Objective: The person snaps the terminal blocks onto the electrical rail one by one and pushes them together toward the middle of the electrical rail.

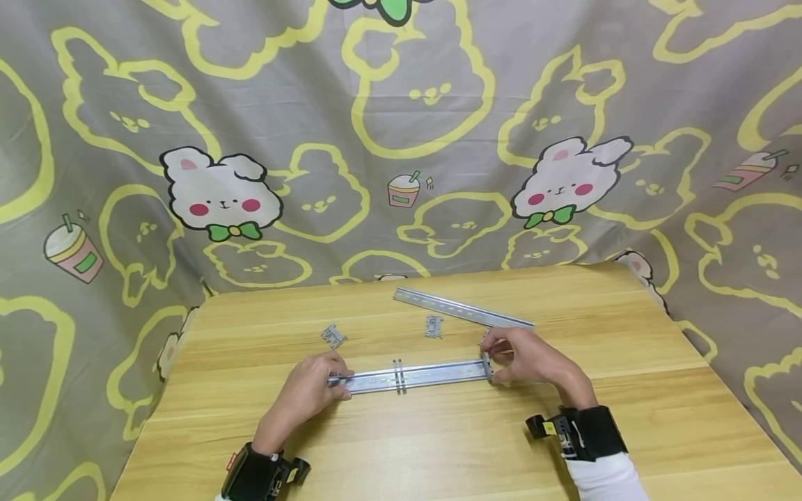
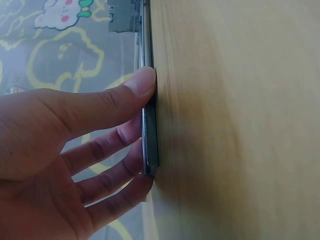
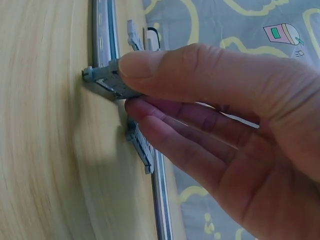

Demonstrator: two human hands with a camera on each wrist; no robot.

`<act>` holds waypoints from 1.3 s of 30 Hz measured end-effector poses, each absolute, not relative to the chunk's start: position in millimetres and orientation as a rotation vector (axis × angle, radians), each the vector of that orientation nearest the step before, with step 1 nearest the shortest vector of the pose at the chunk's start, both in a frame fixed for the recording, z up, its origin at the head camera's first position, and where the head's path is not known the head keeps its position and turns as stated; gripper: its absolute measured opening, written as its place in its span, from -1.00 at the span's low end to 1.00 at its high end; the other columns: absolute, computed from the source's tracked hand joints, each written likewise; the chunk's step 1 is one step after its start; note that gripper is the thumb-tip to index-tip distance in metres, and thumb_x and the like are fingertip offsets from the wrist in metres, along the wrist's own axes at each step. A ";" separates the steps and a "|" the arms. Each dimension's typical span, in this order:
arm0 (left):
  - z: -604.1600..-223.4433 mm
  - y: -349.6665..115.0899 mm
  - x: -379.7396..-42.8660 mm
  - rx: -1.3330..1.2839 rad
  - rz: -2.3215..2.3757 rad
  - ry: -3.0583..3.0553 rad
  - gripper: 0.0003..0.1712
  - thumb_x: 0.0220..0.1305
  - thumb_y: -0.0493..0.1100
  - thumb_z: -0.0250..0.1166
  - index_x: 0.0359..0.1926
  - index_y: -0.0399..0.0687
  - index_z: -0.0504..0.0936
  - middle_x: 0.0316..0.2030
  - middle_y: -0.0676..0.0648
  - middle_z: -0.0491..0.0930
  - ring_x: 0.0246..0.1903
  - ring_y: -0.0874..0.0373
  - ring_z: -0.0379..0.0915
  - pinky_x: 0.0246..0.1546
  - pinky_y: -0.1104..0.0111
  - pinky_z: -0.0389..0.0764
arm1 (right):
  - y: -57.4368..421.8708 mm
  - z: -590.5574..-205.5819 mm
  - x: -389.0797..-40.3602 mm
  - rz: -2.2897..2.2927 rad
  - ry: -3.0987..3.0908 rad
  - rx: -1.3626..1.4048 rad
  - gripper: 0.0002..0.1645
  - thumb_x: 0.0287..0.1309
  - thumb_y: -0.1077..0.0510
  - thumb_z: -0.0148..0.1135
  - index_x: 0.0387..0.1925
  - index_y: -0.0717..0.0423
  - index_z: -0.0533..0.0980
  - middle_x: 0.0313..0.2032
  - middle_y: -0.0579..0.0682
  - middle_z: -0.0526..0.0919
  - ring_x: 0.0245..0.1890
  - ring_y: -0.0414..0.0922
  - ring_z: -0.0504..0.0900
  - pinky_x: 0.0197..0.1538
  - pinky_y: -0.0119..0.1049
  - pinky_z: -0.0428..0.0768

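A slotted metal DIN rail (image 1: 438, 374) lies across the table in front of me. My left hand (image 1: 310, 390) grips its left end, with the thumb along the near edge in the left wrist view and the other fingers at the far side. Two thin grey clips (image 1: 399, 376) sit side by side across the middle of the rail. At the right end, my right hand (image 1: 526, 355) pinches another grey plastic clip (image 3: 107, 80) between thumb and fingers. That clip stands crosswise at the rail's end; the fingers hide part of it.
A second DIN rail (image 1: 464, 307) lies slanted at the back of the wooden table (image 1: 438, 445). Loose grey clips lie behind the front rail, one at left (image 1: 333, 336), one near the middle (image 1: 434, 327), another partly behind my right hand. A patterned curtain (image 1: 313, 125) hangs behind.
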State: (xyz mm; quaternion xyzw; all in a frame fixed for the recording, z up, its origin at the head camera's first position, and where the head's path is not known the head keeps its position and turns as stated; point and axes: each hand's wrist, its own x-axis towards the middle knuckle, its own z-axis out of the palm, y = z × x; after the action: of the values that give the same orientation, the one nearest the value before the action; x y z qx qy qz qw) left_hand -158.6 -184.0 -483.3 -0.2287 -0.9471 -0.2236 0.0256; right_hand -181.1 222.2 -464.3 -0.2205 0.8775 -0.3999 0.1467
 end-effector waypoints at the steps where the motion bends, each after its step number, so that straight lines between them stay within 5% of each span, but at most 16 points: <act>1: -483.4 -184.0 -158.5 -0.706 -0.691 -2.928 -0.68 -0.22 -0.16 0.60 -0.31 -0.08 0.81 -0.31 0.07 0.66 -0.32 0.10 0.60 -0.32 0.19 0.65 | 221.8 -464.4 -181.0 -1.148 2.530 -0.632 -0.45 -0.28 0.40 0.55 -0.12 0.25 0.56 -0.10 0.14 0.63 -0.02 0.07 0.64 0.03 -0.10 0.64; 39: -483.3 -184.4 -159.1 -0.706 -0.695 -2.935 -0.68 -0.20 -0.16 0.59 -0.30 -0.08 0.82 -0.31 0.08 0.66 -0.31 0.09 0.61 -0.31 0.17 0.65 | 156.3 -474.2 -179.0 -1.176 2.523 -0.788 -0.44 -0.19 0.34 0.52 -0.04 0.29 0.54 -0.07 0.15 0.65 -0.01 0.06 0.63 0.07 -0.08 0.62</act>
State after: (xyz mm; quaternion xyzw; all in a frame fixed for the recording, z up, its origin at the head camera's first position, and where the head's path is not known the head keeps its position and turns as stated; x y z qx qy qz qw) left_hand -159.1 -184.4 -483.3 -0.2278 -0.9473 -0.2242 0.0219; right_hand -179.0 156.3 -474.2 -0.2701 0.8655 -0.4033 0.1239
